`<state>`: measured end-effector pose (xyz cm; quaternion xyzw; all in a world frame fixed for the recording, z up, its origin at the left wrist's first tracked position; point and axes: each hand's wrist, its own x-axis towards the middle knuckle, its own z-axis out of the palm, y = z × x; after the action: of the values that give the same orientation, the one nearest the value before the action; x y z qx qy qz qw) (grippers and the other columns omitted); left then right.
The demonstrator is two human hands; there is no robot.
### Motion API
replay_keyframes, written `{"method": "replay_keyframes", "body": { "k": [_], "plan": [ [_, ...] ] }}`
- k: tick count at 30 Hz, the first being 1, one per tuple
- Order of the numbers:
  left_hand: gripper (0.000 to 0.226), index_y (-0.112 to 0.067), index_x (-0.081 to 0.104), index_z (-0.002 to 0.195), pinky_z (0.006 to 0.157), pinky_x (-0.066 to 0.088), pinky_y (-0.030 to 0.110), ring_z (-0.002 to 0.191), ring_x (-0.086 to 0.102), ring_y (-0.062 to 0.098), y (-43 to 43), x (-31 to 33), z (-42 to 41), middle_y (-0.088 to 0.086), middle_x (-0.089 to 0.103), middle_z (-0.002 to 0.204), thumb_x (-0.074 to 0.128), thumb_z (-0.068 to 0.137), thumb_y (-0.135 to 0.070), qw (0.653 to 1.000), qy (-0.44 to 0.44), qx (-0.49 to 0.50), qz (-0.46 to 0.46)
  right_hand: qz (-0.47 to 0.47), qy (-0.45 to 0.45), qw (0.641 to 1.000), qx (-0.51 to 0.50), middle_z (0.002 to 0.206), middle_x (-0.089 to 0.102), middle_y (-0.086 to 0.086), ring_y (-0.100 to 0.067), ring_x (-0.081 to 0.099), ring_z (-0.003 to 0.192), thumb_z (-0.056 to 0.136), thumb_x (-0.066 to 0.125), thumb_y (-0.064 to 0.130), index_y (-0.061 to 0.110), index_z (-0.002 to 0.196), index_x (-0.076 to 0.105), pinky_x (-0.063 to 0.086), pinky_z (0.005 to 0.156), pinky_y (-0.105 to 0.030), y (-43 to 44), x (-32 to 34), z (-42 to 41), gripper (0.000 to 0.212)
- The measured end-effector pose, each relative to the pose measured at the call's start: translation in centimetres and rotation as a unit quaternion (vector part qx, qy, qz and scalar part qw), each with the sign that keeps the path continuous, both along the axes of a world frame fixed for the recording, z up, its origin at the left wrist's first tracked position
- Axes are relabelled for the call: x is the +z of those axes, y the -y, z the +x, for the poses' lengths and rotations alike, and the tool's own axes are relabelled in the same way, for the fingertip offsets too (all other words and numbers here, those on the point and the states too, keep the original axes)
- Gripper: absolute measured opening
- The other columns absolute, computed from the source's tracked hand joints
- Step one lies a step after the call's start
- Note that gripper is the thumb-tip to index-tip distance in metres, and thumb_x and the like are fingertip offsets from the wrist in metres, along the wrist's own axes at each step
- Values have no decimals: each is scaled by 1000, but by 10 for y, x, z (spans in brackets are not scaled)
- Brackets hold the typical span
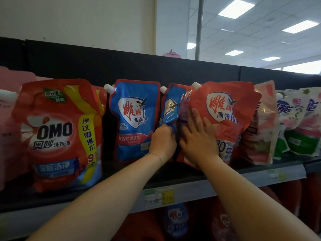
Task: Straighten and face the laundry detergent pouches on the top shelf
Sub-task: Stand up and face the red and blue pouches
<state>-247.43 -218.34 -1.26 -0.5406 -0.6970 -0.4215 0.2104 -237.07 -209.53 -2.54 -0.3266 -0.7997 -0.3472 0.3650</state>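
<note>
Twisted blue pouch [171, 106]: left hand [162, 141] grasps its lower edge; right hand [198, 136], fingers spread, flat on adjoining red pouch [224, 119].

1. Past the shelving's top edge I see a white wall [78, 20] on the left.
2. A grey pole [199, 28] rises behind the black back panel [121, 65].
3. Ceiling light panels [236, 8] glow at upper right.
4. A price label [159, 197] sits on the shelf's front edge strip.
5. Below that edge, blurred red bottles [224, 223] fill the lower shelf.
6. A pink object [172, 54] peeks over the panel's top edge.
</note>
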Motion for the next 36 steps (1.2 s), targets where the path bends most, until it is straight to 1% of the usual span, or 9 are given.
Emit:
{"method": "replay_keyframes", "body": {
  "k": [5,10,15,20,23,28,31,34,36],
  "plan": [
    [32,-19,38,68,59,30,10,64,40,5,28,4,-18,-10,38,70,54,92,-6,993,-34,-110,35,-12,2,1000,-3,160,-2,-9,-27,-8,147,90,22,46,22,138,44,1,112,-44,1,0,1,57],
    [44,-30,29,67,62,30,10,67,40,1,64,-2,-37,-14,36,72,50,93,-2,991,-12,-116,67,-12,2,1000,7,160,3,-8,-28,0,147,89,22,47,24,140,41,6,111,-45,4,2,1,59],
    [32,-20,36,69,57,36,4,66,44,4,90,-10,-44,-7,43,72,48,95,-7,982,155,-31,101,-7,7,1000,24,159,11,-10,-31,5,147,92,31,46,22,146,33,10,110,-48,15,3,3,59],
    [23,-13,51,83,58,38,18,76,55,13,96,-9,-42,-2,56,80,71,84,-24,947,295,-47,120,17,54,997,58,156,24,-12,-36,8,146,90,47,38,13,143,40,20,110,-56,34,1,0,59],
    [36,-14,47,74,59,41,24,75,56,16,93,0,-39,3,58,79,82,73,-23,939,322,-36,119,3,32,996,88,153,32,-12,-35,14,145,86,56,33,12,138,46,24,109,-55,42,2,-1,57],
    [40,-13,40,62,63,43,29,66,53,18,92,-8,-31,1,49,62,76,78,-13,956,249,-36,151,-65,-24,976,205,145,42,-16,-32,21,143,79,64,22,4,131,51,25,113,-53,42,5,5,56],
    [36,-8,41,64,66,46,33,64,50,17,94,-13,-35,5,48,62,74,80,-9,946,262,-67,180,-171,-81,934,301,143,43,-18,-27,21,144,78,65,7,1,113,58,19,114,-40,46,15,10,36],
    [39,-11,37,64,68,48,33,68,51,17,97,-15,-38,11,51,68,72,81,-7,920,314,-69,225,-257,-104,907,317,145,42,-15,-20,19,144,81,62,6,4,92,60,22,114,-35,54,27,13,12],
    [42,-14,34,62,66,47,31,67,51,14,101,-17,-36,7,51,67,70,83,-6,897,360,-59,249,-275,-119,902,312,145,42,-14,-19,22,144,82,61,8,5,87,60,24,112,-32,61,31,14,6]
  ]
}}
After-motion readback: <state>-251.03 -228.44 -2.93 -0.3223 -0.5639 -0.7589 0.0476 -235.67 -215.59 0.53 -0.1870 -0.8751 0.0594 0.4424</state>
